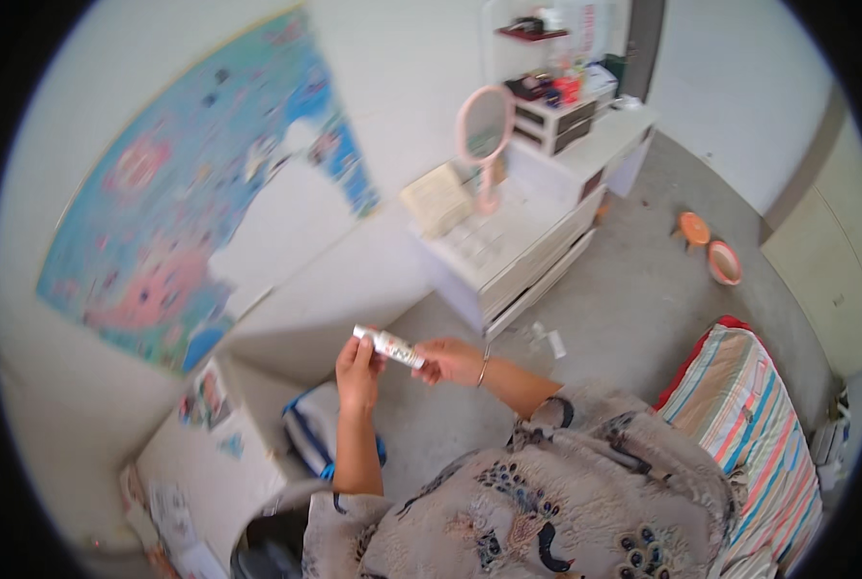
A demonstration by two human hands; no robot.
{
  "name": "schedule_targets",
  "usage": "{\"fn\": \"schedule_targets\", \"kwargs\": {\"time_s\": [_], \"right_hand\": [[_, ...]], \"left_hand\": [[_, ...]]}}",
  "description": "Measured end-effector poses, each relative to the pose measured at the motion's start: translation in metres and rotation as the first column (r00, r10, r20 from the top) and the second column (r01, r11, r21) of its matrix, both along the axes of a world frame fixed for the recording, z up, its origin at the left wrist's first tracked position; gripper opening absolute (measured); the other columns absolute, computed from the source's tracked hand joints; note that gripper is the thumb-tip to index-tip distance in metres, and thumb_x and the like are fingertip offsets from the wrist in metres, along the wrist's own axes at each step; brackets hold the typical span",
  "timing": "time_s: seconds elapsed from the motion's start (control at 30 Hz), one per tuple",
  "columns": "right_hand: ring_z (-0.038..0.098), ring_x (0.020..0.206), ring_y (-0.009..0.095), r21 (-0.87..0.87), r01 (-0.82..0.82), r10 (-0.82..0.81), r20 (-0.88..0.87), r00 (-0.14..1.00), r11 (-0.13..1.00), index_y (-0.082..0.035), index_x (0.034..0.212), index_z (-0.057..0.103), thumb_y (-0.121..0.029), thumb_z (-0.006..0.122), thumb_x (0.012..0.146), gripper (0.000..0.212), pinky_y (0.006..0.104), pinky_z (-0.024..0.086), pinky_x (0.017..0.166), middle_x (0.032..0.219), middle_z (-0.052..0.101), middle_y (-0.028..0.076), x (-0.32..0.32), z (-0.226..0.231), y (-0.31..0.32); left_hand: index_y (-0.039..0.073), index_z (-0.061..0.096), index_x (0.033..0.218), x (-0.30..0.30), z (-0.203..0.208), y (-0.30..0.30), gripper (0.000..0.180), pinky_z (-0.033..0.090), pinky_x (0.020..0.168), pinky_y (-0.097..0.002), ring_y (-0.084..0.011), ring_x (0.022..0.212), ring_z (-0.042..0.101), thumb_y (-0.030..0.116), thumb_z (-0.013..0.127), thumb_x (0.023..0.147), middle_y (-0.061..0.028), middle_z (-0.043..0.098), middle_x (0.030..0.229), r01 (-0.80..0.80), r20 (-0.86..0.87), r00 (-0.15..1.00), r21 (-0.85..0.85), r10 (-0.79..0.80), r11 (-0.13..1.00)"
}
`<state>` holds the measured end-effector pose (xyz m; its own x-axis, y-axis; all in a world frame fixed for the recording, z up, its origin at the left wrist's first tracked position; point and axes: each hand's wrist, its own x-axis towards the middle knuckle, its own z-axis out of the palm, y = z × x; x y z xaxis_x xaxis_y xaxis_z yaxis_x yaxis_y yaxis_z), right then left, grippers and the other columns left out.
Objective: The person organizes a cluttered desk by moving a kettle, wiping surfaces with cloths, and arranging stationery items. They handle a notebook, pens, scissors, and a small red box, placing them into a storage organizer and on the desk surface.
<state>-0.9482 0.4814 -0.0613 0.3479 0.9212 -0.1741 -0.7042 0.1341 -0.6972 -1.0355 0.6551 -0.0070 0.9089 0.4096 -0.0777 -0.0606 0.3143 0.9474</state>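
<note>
A slim white tube (389,345) with small coloured print is held out in front of me, tilted down to the right. Fingers of my left hand (356,372) are closed around its left end, the thumb on top. My right hand (449,360) pinches the other end, and a thin bracelet circles that wrist. Blur hides the finer details of the tube.
Ahead stands a white dressing table (537,249) with a pink mirror (486,125) and a partly pulled-out drawer. A striped bed (739,415) lies at right. Near the far wall are an orange stool (694,229) and a basin (725,262). A white cabinet (247,444) is at left.
</note>
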Motion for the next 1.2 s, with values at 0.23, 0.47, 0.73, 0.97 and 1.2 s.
{"fn": "schedule_targets", "kwargs": {"time_s": [0.23, 0.47, 0.73, 0.97, 1.2], "right_hand": [[0.057, 0.061, 0.010, -0.204, 0.444, -0.450, 0.019, 0.893, 0.873, -0.005, 0.103, 0.055, -0.033, 0.052, 0.092, 0.030, 0.0237, 0.049, 0.058, 0.081, 0.063, 0.008, 0.148, 0.008, -0.160], [0.059, 0.062, 0.011, -0.150, 0.615, -0.615, 0.049, 0.787, 0.774, -0.007, 0.102, 0.055, -0.031, 0.051, 0.093, 0.025, 0.0235, 0.050, 0.059, 0.085, 0.065, 0.009, 0.257, 0.011, -0.258], [0.059, 0.062, 0.009, -0.128, 0.674, -0.663, 0.117, 0.739, 0.728, -0.006, 0.108, 0.055, -0.032, 0.052, 0.092, 0.031, 0.0217, 0.050, 0.059, 0.086, 0.065, 0.008, 0.374, 0.014, -0.323], [0.060, 0.063, 0.011, -0.229, 0.731, -0.707, 0.190, 0.681, 0.643, -0.006, 0.118, 0.051, -0.026, 0.053, 0.092, 0.033, 0.0229, 0.050, 0.056, 0.092, 0.065, 0.008, 0.482, 0.012, -0.390], [0.060, 0.064, 0.011, -0.232, 0.746, -0.740, 0.130, 0.660, 0.624, -0.005, 0.107, 0.055, -0.023, 0.053, 0.092, 0.024, 0.0232, 0.050, 0.056, 0.089, 0.064, 0.008, 0.547, 0.001, -0.430]], "left_hand": [[0.002, 0.056, 0.113, 0.193, -0.011, -0.152, 0.027, 0.043, 0.059, -0.0198, -0.0076, 0.071, 0.055, 0.016, 0.056, 0.090, -0.0019, 0.061, 0.085, 0.254, 0.052, 0.967, -0.083, -0.250, 0.964], [0.003, 0.057, 0.112, 0.329, 0.007, -0.255, 0.026, 0.043, 0.061, -0.0210, -0.0075, 0.074, 0.053, 0.013, 0.057, 0.088, -0.0010, 0.060, 0.085, 0.397, 0.003, 0.916, 0.148, -0.402, 0.906], [0.002, 0.059, 0.110, 0.465, 0.004, -0.316, 0.027, 0.042, 0.059, -0.0206, -0.0075, 0.073, 0.054, 0.017, 0.059, 0.087, -0.0011, 0.061, 0.084, 0.461, 0.038, 0.881, 0.159, -0.472, 0.873], [0.004, 0.059, 0.082, 0.598, -0.011, -0.370, 0.013, 0.039, 0.053, -0.0211, -0.0067, 0.062, 0.050, 0.017, 0.062, 0.084, 0.0001, 0.058, 0.070, 0.327, 0.078, 0.931, 0.258, -0.357, 0.909], [0.000, 0.061, 0.084, 0.787, 0.053, -0.298, 0.018, 0.041, 0.054, -0.0242, -0.0070, 0.061, 0.049, 0.018, 0.061, 0.084, -0.0002, 0.056, 0.068, -0.214, 0.267, 0.962, 0.623, 0.053, 0.752]]}}
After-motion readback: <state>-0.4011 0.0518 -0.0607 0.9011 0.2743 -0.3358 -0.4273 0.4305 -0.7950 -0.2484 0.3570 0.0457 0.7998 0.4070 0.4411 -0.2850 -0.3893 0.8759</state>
